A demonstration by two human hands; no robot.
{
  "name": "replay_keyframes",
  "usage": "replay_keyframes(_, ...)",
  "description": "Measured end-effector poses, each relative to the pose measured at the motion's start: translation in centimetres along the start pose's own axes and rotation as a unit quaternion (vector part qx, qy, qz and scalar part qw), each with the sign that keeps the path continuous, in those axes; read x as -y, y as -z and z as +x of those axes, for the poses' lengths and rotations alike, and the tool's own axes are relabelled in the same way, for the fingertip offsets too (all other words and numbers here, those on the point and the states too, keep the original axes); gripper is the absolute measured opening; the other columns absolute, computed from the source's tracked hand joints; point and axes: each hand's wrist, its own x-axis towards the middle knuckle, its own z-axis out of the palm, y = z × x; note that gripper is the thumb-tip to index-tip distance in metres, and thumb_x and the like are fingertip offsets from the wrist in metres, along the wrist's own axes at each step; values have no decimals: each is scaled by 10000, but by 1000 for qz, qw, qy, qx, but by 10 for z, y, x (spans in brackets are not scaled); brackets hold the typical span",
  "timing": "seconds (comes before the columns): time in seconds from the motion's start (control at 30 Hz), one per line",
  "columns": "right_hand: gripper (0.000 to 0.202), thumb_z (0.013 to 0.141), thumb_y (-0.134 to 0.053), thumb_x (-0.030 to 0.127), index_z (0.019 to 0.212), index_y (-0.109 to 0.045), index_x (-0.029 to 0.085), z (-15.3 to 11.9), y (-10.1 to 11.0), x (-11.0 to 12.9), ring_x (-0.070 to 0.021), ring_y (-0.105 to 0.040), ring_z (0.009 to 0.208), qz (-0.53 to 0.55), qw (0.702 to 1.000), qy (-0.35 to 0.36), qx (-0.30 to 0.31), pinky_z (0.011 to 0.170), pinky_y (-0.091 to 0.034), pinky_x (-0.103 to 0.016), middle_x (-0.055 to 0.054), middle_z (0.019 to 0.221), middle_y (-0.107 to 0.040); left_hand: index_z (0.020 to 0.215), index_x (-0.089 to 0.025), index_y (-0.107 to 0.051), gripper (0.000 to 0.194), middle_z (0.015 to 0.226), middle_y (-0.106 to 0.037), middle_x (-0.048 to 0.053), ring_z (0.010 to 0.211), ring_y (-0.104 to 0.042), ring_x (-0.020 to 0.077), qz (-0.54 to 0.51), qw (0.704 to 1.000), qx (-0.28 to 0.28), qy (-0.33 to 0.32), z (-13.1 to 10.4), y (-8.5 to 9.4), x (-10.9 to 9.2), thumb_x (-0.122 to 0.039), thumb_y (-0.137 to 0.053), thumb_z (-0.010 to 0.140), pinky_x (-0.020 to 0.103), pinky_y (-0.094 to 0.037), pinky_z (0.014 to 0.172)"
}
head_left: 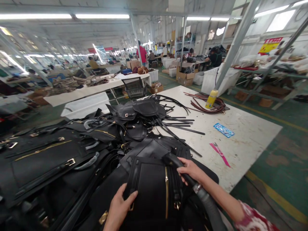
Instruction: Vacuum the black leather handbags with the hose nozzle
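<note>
A black bag (149, 189) with a gold zipper (166, 189) and gold buckles lies in front of me. My left hand (121, 203) grips its left edge, thumb on the front and fingers mostly hidden behind. In my right hand (190, 170) is a thick black hose nozzle (173, 160), fingers wrapped round it, its end over the bag's upper right. A metal clamp (197, 188) joins the nozzle to a ribbed grey hose that runs down toward my right arm. Beyond the bag are more black bag pieces (146, 106) and loose straps (183, 125).
Black bags with gold buckles (45, 157) pile up at left. On the white table (250, 138) are a yellow bottle (211, 98), brown straps (199, 107), a blue packet (223, 130) and a pink strip (220, 155). Behind stand a chair (134, 88), white bins and people at other tables.
</note>
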Motion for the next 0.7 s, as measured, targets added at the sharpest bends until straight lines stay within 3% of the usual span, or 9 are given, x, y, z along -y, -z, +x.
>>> replay_keyframes(0.1, 739, 635, -611, 282, 1312, -328, 192, 11, -9, 12, -124, -542, 378, -4, 999, 33, -6, 330, -440, -228, 57, 573, -565, 747, -144, -651, 306, 617, -615, -3, 604, -537, 152, 3, 999, 43, 4, -23, 8, 12, -347, -736, 535, 221, -428, 568)
replay_keyframes(0.17, 742, 654, -609, 271, 1327, -304, 199, 4, -12, 22, -116, -536, 385, -4, 998, 57, -9, 340, -441, -224, 60, 584, -568, 700, -140, -630, 278, 527, -546, -32, 522, -471, 112, -18, 1000, 22, 8, -29, 15, 13, -366, -718, 564, 201, -381, 502)
replay_keyframes(0.23, 746, 674, -611, 258, 1340, -280, 206, -11, -13, 33, -112, -535, 400, -6, 997, 75, -6, 355, -446, -224, 57, 595, -578, 698, -140, -611, 300, 511, -517, -48, 498, -446, 96, -71, 997, -37, 7, -25, 26, 10, -366, -732, 542, 194, -354, 476)
replay_keyframes(0.37, 745, 701, -612, 230, 1355, -257, 204, -47, -14, 48, -112, -531, 421, -20, 996, 90, 13, 377, -451, -222, 49, 591, -586, 789, -153, -613, 393, 537, -530, -66, 519, -468, 93, -160, 970, -183, -3, 6, 57, 2, -356, -755, 484, 199, -369, 508)
replay_keyframes(0.43, 738, 700, -612, 215, 1354, -270, 199, -62, -17, 48, -107, -526, 424, -32, 996, 80, 29, 375, -451, -221, 25, 646, -609, 808, -151, -623, 423, 536, -547, -67, 530, -485, 98, -170, 961, -217, 7, 19, 69, 5, -345, -763, 459, 209, -384, 536)
replay_keyframes(0.53, 740, 698, -606, 206, 1357, -271, 208, -80, -26, 36, -98, -525, 428, -50, 996, 36, 69, 375, -456, -215, -3, 747, -631, 754, -131, -641, 396, 573, -602, -33, 573, -533, 126, -187, 958, -215, 31, 20, 78, 15, -353, -761, 450, 241, -419, 588)
replay_keyframes(0.7, 732, 687, -586, 213, 1350, -276, 212, -87, -47, 5, -85, -531, 420, -39, 991, -17, 131, 357, -445, -182, -8, 775, -640, 849, -159, -651, 410, 873, -677, 34, 813, -605, 173, -235, 955, -170, 60, -19, 79, 39, -402, -720, 526, 259, -460, 686)
